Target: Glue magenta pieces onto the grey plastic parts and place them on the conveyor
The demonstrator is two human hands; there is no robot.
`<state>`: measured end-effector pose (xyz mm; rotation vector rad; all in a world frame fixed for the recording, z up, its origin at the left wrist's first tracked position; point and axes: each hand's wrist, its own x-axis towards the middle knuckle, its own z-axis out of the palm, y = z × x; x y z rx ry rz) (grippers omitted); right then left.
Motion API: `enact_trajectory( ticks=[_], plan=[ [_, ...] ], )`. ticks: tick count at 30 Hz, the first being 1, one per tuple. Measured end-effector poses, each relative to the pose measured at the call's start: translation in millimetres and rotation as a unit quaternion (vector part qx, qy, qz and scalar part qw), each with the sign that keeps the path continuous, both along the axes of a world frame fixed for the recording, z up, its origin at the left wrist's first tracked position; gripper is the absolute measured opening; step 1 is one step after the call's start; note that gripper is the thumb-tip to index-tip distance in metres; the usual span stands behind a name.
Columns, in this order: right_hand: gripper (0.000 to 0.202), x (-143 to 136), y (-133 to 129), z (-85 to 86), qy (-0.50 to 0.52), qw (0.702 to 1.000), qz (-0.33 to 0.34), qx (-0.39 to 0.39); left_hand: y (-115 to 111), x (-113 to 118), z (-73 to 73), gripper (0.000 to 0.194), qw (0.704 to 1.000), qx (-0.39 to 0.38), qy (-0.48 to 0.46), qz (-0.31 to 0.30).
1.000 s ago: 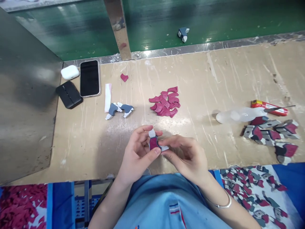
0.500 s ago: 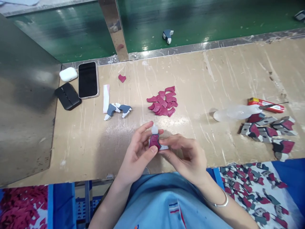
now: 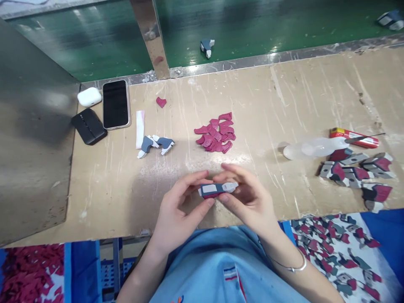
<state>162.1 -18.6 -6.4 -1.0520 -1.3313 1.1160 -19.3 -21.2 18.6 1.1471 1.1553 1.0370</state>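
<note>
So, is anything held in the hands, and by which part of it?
Yes, a small piece: the left hand holds its left end, the right hand its right end.

Just nearer than the maroon pile [image 3: 217, 134], I lost the underside of a blue-grey piece [image 3: 220, 188] behind the left hand [image 3: 178, 206] and right hand [image 3: 249, 198]. Right of the pile, a red box [image 3: 366, 142] bore print too small to read. Far beyond, rightward, a part [image 3: 391, 20] blurred at the frame's edge. Nearer, leftward, maroon scraps [image 3: 31, 269] were cut off.

Bright light, pale glare on the green surface [image 3: 265, 33]
</note>
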Motion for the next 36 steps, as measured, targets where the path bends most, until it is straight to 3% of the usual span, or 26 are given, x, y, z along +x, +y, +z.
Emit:
enact_trajectory(
  ticks=[4,12,21,24,27,30,33,36],
  plan=[
    [0.009,4,3,6.1,-0.034,0.999,-0.010,0.006,0,3,-1.9,0.035,0.999,0.000,-0.023,0.041],
    [0.018,-6,-2,4.3,-0.004,0.998,-0.038,0.044,3,11,-2.8,0.012,0.991,0.101,0.022,0.086],
    [0.015,-3,-1,2.0,-0.037,0.997,-0.046,0.048,12,5,2.9,0.041,0.997,-0.058,-0.042,0.010],
    [0.034,-1,0,0.4,-0.071,0.992,-0.026,0.105,12,3,3.2,0.045,0.994,-0.100,-0.051,0.004],
    [0.034,4,3,0.6,-0.129,0.972,0.013,0.198,11,-1,1.1,0.048,0.991,-0.125,-0.046,-0.024],
    [0.030,10,4,1.6,-0.166,0.960,-0.004,0.227,9,-5,-4.3,0.057,0.997,-0.036,-0.027,-0.059],
    [0.030,10,2,1.2,-0.176,0.962,-0.035,0.205,8,-8,-10.2,0.071,0.981,0.166,0.073,-0.065],
    [0.032,7,0,-0.9,-0.168,0.964,-0.036,0.201,8,-8,-11.3,0.036,0.925,0.321,0.198,-0.050]
  ],
)
